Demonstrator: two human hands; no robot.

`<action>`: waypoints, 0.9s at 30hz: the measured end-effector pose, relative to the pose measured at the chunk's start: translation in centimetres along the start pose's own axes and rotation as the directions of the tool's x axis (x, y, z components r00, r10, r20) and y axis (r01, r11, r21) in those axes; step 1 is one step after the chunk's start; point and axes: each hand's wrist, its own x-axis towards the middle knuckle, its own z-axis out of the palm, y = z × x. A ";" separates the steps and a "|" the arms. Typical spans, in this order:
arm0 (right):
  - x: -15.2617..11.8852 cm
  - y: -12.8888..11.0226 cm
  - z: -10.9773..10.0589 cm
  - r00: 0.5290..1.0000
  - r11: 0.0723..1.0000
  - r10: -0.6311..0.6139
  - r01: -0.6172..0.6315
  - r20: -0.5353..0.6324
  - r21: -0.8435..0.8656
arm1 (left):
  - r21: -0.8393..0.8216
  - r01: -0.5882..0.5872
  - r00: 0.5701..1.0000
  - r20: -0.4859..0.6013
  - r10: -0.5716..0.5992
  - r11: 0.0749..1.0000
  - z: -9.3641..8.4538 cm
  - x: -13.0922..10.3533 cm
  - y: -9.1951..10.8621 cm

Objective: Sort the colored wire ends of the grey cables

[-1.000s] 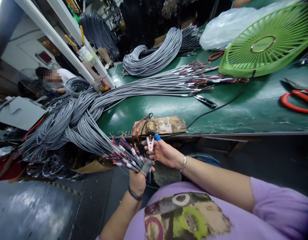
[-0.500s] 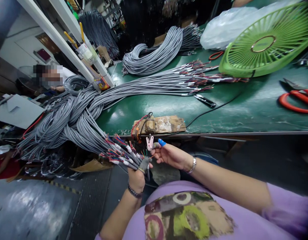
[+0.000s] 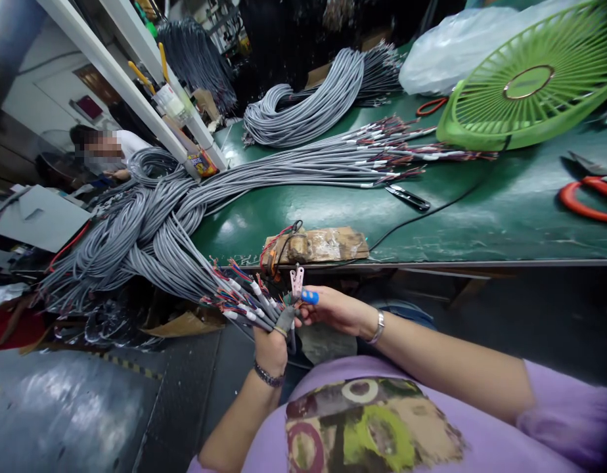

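Note:
My left hand [image 3: 271,348], a grey cover on its thumb, is closed around a grey cable [image 3: 292,340] whose stripped end points up beside the pink clip. My right hand [image 3: 333,310] wears a blue finger cover and is pinched at that end, on thin coloured wires mostly hidden by the fingertips. Just above the fingers stands the pink clip [image 3: 297,281], in front of a small motor [image 3: 298,248] on a wooden board [image 3: 337,243]. Left of my hands lies a bundle of grey cables [image 3: 185,263] with white-banded, stripped coloured ends.
On the green table [image 3: 303,207] lie more grey cables [image 3: 303,161], a coil [image 3: 308,108], black snips [image 3: 408,197] and red-handled scissors [image 3: 586,197]. A green fan [image 3: 530,82] stands at right beside a plastic bag [image 3: 446,56]. A person [image 3: 131,144] is at far left.
My right hand has moved slightly left and its blue-covered thumb has come down against the wires, closer to my left thumb. My left hand keeps its hold on the cable.

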 end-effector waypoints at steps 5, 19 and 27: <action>-0.1 0.0 1.1 0.996 0.980 -0.050 0.036 -0.069 -0.196 | 0.082 -0.078 0.993 0.092 0.071 0.994 -0.6 -0.3 -0.4; 0.3 1.5 1.3 0.963 0.999 -0.023 0.032 -0.268 0.029 | 0.098 -0.054 0.989 0.142 0.040 0.994 -0.6 -0.2 -0.2; 0.3 -0.1 -1.7 0.884 0.946 0.101 0.056 -0.456 0.318 | 0.152 -0.015 0.988 0.154 -0.009 0.988 -1.6 -0.6 0.0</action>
